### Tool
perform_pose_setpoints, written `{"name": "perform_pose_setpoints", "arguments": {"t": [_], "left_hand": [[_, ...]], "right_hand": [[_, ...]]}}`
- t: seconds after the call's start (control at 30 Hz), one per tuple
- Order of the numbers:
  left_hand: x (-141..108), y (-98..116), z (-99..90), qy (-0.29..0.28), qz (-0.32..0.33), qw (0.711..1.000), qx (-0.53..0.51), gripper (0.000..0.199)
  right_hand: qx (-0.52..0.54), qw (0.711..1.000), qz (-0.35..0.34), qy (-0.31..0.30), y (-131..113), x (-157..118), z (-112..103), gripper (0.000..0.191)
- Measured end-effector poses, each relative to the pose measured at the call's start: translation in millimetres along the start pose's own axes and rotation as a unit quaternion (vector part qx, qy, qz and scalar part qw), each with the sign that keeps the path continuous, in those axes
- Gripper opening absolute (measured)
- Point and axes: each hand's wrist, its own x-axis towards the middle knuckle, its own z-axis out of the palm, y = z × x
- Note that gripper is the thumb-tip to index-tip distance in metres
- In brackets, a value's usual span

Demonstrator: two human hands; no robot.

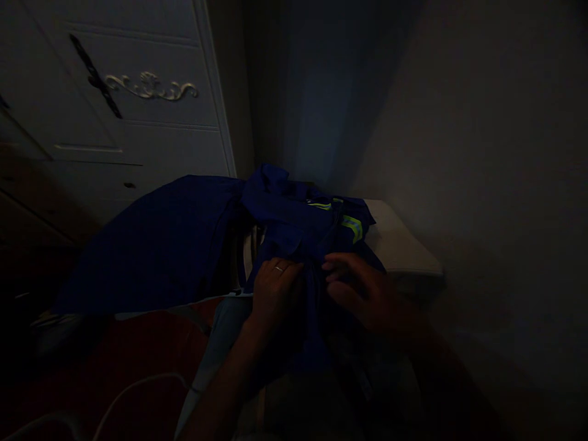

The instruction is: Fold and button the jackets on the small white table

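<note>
A dark blue garment (285,214) with yellow-green and silver reflective strips (353,228) lies bunched on a padded surface. My left hand (275,288), a ring on one finger, is closed on the garment's near part, fingers curled into the cloth. To its right, my right hand (356,291) is over the garment with thumb and fingers apart, nothing visible between them. More blue cloth (160,239) spreads out to the left and hangs down. The scene is very dark, and details of the cloth below my hands are hard to make out.
The beige end of the padded board (404,242) sticks out at the right, beside a wall (496,153). A white cabinet (160,55) with carved trim and a dark handle stands behind at the left. A pale cord (133,387) lies on the reddish floor.
</note>
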Motion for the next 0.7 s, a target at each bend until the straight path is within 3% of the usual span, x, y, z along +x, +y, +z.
{"name": "perform_pose_setpoints", "arguments": {"t": [0.13,0.27,0.4,0.57,0.7], "left_hand": [[8,1,-1.8,0.027,0.004,1.000,-0.016,0.012],[7,3,-3.7,0.057,-0.050,0.996,-0.035,0.004],[4,11,-2.5,0.043,-0.103,0.992,-0.052,0.010],[0,18,5.4,0.030,-0.106,0.993,-0.039,0.010],[-3,18,10.9,0.057,-0.112,0.991,-0.041,0.014]], "right_hand": [[-0.138,0.990,0.017,0.000,3,30,20,0.047],[-0.095,0.994,-0.048,0.005,24,39,22,0.043],[-0.100,0.987,-0.121,0.044,38,34,20,0.020],[-0.120,0.990,-0.060,0.045,42,33,17,0.016],[-0.106,0.994,-0.022,-0.013,43,39,15,0.023]]}}
